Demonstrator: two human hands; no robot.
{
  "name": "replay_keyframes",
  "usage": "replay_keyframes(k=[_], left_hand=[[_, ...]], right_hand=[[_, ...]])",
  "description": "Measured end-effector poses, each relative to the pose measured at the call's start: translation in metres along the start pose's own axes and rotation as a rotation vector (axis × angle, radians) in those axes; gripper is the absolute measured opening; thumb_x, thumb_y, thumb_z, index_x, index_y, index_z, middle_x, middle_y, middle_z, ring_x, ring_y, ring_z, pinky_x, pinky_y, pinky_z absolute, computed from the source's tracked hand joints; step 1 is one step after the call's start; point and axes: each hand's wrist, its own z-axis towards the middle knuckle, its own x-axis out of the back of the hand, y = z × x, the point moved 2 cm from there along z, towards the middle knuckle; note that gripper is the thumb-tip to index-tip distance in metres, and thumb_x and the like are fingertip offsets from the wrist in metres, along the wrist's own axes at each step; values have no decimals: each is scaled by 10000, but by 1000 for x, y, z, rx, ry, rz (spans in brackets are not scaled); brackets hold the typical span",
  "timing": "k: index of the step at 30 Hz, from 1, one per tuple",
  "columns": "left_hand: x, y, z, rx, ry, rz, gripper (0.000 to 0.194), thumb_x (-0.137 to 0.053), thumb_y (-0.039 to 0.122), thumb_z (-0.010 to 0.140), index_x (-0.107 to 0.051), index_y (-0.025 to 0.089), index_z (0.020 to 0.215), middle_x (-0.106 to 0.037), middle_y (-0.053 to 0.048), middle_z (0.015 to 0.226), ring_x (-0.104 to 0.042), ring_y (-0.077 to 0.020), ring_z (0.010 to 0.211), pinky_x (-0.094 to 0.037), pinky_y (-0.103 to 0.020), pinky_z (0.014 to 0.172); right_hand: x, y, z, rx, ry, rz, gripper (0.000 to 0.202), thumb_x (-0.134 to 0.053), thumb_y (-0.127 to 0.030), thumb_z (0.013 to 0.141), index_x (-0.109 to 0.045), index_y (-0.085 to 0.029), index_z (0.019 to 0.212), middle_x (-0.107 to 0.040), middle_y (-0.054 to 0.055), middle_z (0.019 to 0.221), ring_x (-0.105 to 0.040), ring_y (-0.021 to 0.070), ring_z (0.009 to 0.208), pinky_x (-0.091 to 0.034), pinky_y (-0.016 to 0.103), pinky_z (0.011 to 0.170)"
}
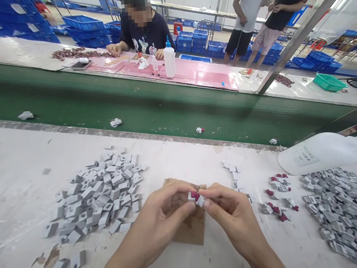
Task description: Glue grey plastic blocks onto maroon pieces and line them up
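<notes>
Between the fingertips of both hands sits a small grey-and-dark-red plastic piece (196, 197). My left hand (169, 210) pinches its left side, and my right hand (228, 206) pinches the right side. Beneath them lies a brown cardboard square (191, 231) with dark stains. To the left is a heap of loose grey block pieces (102, 195). On the right, several grey-and-red pieces (278, 206) lie in a loose group, beside a short row of grey parts (234, 175). Another heap of smaller grey parts (348, 215) spreads at the far right.
A white squeeze bottle (320, 153) lies on its side at the right. Beyond the table runs a green conveyor belt (150, 99) carrying scattered small pieces. Across it, a seated person (144, 28) works near an upright bottle (169, 59). A metal post (301, 35) slants at the right.
</notes>
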Motion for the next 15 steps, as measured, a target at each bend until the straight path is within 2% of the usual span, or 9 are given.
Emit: replay_keyframes(k=[2, 4, 6, 7, 9, 12, 15], left_hand=[[6, 1, 8, -3, 27, 86, 204, -656, 427, 1038, -773, 277, 1113, -804, -38, 987, -767, -231, 901, -596, -330, 798], [16, 6, 22, -1, 131, 224, 201, -672, 422, 998, -775, 271, 1079, -805, -25, 913, -765, -236, 872, -592, -329, 780], [29, 12, 43, 4, 319, 365, 175, -696, 391, 948, -775, 258, 1028, -798, -24, 902, -753, -238, 862, -587, -325, 764], [36, 15, 55, 6, 413, 420, 163, -695, 362, 935, -768, 249, 1027, -796, -29, 930, -747, -236, 873, -583, -322, 760], [47, 18, 85, 14, 539, 483, 163, -666, 296, 948, -740, 225, 1075, -791, -48, 1021, -740, -229, 907, -580, -319, 760], [56, 15, 133, 45, 575, 542, 186, -656, 264, 1011, -701, 185, 1173, -773, -60, 1065, -734, -210, 892, -599, -337, 764], [54, 9, 172, 83, 556, 608, 257, -712, 347, 1049, -704, 163, 1228, -763, -64, 1124, -745, -207, 928, -640, -395, 834]], right_hand=[[4, -4, 20, -21, -82, -134, 162, -752, -329, 986, -878, -265, 1064, -843, 51, 1010, -809, 239, 955, -657, 350, 849], [10, -8, 53, -16, -105, -335, 162, -724, -253, 965, -865, -234, 1040, -857, 64, 1031, -822, 264, 975, -674, 393, 881], [14, -11, 96, 22, -10, -501, 199, -689, -145, 948, -850, -213, 1043, -846, 81, 1110, -805, 273, 1003, -664, 435, 930], [14, -12, 120, 47, 67, -547, 236, -665, -111, 963, -834, -207, 1096, -819, 95, 1218, -782, 275, 1066, -636, 466, 1000], [11, -11, 166, 78, 159, -627, 256, -681, -128, 1017, -782, -202, 1240, -726, 115, 1427, -732, 286, 1204, -575, 525, 1109], [5, -9, 214, 68, 206, -694, 286, -735, -307, 1071, -717, -223, 1344, -681, 112, 1479, -705, 290, 1256, -600, 528, 1073], [12, -11, 223, 44, 226, -706, 282, -734, -356, 1078, -720, -202, 1313, -730, 99, 1367, -745, 266, 1152, -641, 488, 987]])
